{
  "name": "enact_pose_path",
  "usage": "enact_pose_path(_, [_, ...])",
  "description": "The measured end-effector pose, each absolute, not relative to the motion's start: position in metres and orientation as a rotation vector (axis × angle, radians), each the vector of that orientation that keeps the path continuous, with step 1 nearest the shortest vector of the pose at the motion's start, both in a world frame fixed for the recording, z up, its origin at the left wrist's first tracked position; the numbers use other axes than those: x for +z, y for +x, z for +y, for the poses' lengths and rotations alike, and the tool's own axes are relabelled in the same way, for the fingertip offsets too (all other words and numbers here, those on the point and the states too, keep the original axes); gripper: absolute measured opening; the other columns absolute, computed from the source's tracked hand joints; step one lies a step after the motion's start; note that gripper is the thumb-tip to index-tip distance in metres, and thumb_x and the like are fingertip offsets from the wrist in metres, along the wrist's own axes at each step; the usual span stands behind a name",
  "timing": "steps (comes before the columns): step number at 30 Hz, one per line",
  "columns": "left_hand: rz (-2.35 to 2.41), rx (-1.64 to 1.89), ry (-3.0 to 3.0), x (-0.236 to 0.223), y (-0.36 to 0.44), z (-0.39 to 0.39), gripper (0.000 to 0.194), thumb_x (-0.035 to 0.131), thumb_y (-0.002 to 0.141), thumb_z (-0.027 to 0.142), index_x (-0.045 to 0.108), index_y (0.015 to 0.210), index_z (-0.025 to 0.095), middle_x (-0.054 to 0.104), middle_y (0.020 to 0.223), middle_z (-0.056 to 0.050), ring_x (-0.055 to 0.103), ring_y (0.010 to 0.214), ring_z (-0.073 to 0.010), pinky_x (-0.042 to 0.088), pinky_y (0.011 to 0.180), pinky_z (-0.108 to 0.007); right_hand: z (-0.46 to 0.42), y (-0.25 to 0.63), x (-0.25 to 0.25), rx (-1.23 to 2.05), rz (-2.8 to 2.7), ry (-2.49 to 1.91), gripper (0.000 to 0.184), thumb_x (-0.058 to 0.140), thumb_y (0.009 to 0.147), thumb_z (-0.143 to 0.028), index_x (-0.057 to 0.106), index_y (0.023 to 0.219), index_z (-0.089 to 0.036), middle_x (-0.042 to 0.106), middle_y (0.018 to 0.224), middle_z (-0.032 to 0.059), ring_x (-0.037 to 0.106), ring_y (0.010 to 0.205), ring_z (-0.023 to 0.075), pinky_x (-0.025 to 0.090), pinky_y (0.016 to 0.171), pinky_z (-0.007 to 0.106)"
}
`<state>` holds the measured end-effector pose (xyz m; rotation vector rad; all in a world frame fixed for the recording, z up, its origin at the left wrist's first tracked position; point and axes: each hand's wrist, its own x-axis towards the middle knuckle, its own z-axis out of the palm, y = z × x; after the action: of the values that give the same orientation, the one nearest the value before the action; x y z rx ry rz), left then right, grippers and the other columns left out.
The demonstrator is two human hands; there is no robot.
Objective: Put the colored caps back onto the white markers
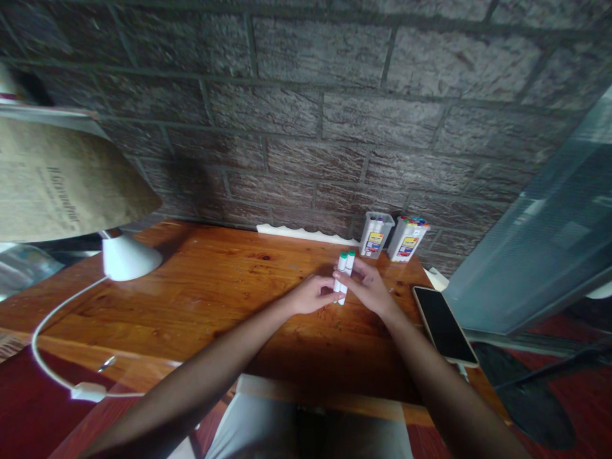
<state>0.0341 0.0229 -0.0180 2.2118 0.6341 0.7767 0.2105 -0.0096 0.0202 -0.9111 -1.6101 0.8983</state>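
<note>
Two white markers (342,271) with green ends stand side by side, nearly upright, above the wooden table (215,287). My left hand (313,294) is closed on their lower part from the left. From the right, my right hand (370,285) grips them higher up, its thumb lying across the front of the barrels. Behind the hands, a clear plastic box (375,236) holds a few white markers. Beside it stands a second clear box (407,241), full of markers with many-coloured ends.
At the left stands a lamp with a white base (129,258) and a printed shade (71,182); its cord hangs over the table edge. A phone (444,325) with a cable lies at the right. A white strip (306,234) runs along the brick wall (291,153).
</note>
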Motion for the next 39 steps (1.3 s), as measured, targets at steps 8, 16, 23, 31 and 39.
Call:
enact_pose_path(8, [0.552, 0.739, 2.219, -0.017, 0.038, 0.017, 0.027, 0.062, 0.088, 0.038, 0.073, 0.094, 0.014, 0.073, 0.089, -0.005, 0.064, 0.080, -0.0161, 0.048, 0.078, -0.026, -0.012, 0.201, 0.011, 1.243, -1.368, -0.775, 0.033, 0.072, 0.077, -0.047, 0.066, 0.098, -0.021, 0.064, 0.072, -0.0014, 0.061, 0.063, 0.0133, 0.051, 0.060, 0.027])
enact_pose_path(16, [0.374, 0.712, 1.984, -0.009, 0.035, 0.019, 0.030, 0.068, 0.083, 0.031, 0.070, 0.106, 0.012, 0.071, 0.107, -0.010, 0.064, 0.101, -0.0201, 0.048, 0.093, -0.032, -0.013, 0.195, 0.018, 1.298, -1.317, -0.752, 0.044, 0.059, 0.083, -0.057, 0.048, 0.060, -0.021, 0.028, 0.044, -0.0090, 0.026, 0.039, 0.0076, 0.027, 0.041, 0.024])
enact_pose_path(23, [0.493, 0.914, 1.706, -0.010, 0.033, 0.030, 0.030, 0.053, 0.088, 0.029, 0.066, 0.109, 0.013, 0.070, 0.103, -0.008, 0.063, 0.092, -0.0167, 0.048, 0.077, -0.026, -0.014, 0.186, 0.022, 1.345, -1.303, -0.788, 0.057, 0.061, 0.079, -0.058, 0.029, 0.046, -0.024, 0.023, 0.039, -0.0085, 0.020, 0.035, 0.0068, 0.019, 0.039, 0.026])
enact_pose_path(31, [0.633, 1.056, 1.617, -0.022, 0.031, 0.046, 0.034, 0.041, 0.086, 0.026, 0.067, 0.100, 0.009, 0.071, 0.096, -0.009, 0.061, 0.080, -0.0157, 0.044, 0.066, -0.025, -0.012, 0.176, 0.019, 1.355, -1.354, -0.774, 0.049, 0.063, 0.077, -0.046, 0.036, 0.044, -0.022, 0.029, 0.038, -0.0080, 0.024, 0.033, 0.0059, 0.020, 0.038, 0.025])
enact_pose_path(39, [0.631, 0.960, 1.707, -0.023, 0.032, 0.042, 0.038, 0.037, 0.093, 0.034, 0.066, 0.084, 0.012, 0.069, 0.086, -0.008, 0.060, 0.076, -0.0149, 0.045, 0.063, -0.024, -0.010, 0.178, 0.013, 1.369, -1.333, -0.662, 0.052, 0.068, 0.079, -0.048, 0.035, 0.048, -0.021, 0.029, 0.042, -0.0087, 0.024, 0.035, 0.0043, 0.018, 0.038, 0.023])
